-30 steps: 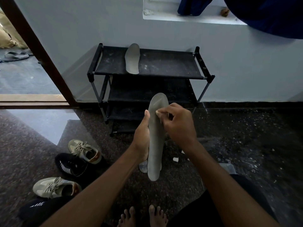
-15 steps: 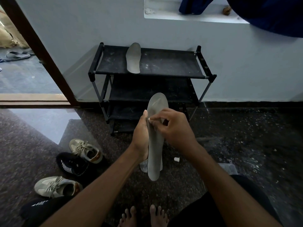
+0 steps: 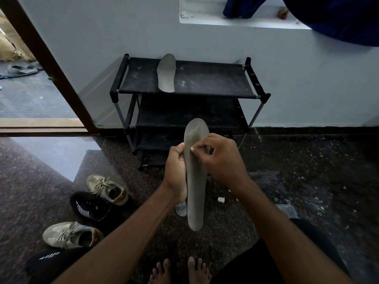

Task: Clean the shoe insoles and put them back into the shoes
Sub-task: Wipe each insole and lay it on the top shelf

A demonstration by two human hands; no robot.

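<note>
In front of the shoe rack [image 3: 205, 88], the left hand [image 3: 176, 171] wraps its fingers and thumb round the edge of a grey insole [image 3: 194, 191]. It holds the insole upright with the toe end toward the rack, which seems meant to brace it and turn its face to the person for wiping. The right hand [image 3: 223, 160] has its fingers curled, pinching a pale scrap [image 3: 192, 149] and pressing it against the upper part of the insole. I cannot tell what the scrap is, though it is probably a bit of cloth or tissue for rubbing the surface. A second insole [image 3: 167, 73] lies flat on the rack's top shelf, likely set aside there off the gritty floor [image 3: 307, 171]. Left of the rack and nearer the person, two beige shoes [image 3: 107, 188] [image 3: 71, 235] and a black shoe [image 3: 90, 206] sit on the floor with their openings up, ready to take the insoles. Cleaning looks to be midway, and neither insole is back in a shoe yet.
</note>
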